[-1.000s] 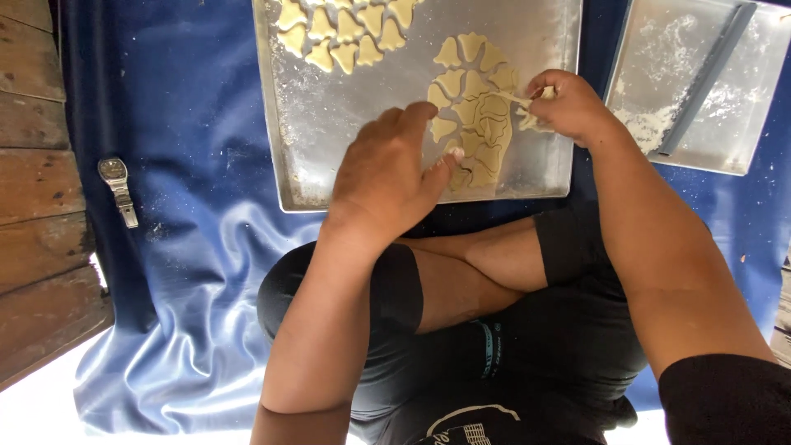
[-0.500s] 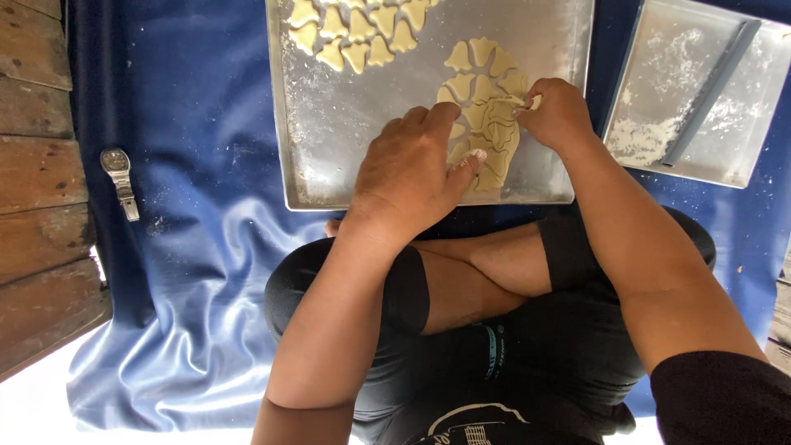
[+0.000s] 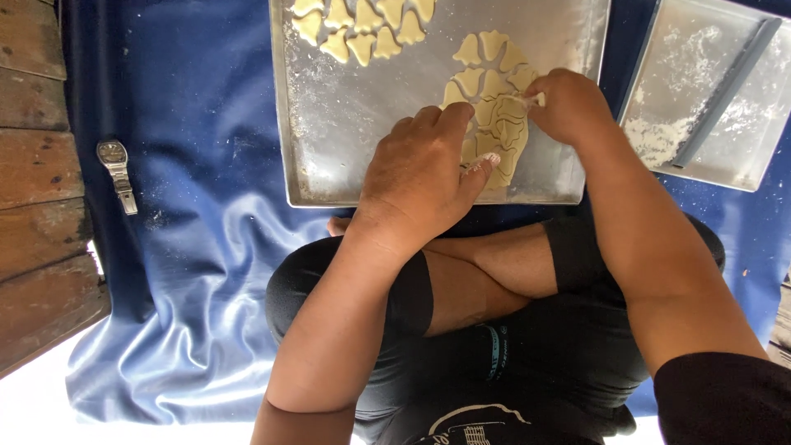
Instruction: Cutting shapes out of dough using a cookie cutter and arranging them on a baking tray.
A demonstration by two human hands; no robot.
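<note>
Dough shapes fill the floured metal baking tray [image 3: 329, 148] on the blue cloth [image 3: 181, 165]: seven pale cut-outs [image 3: 362, 29] sit apart in its far left part, and a cut dough sheet [image 3: 494, 91] lies near its right front, its pieces too tightly packed to count. The left hand [image 3: 416, 177] presses flat on that sheet, fingers together, covering part of it. The right hand [image 3: 568, 103] pinches a scrap at the sheet's right edge. A second tray [image 3: 709, 49], to the right, holds flour [image 3: 655, 136] and one grey strip [image 3: 725, 91]. One wristwatch [image 3: 115, 173] lies left, by the wooden planks [image 3: 33, 165]
</note>
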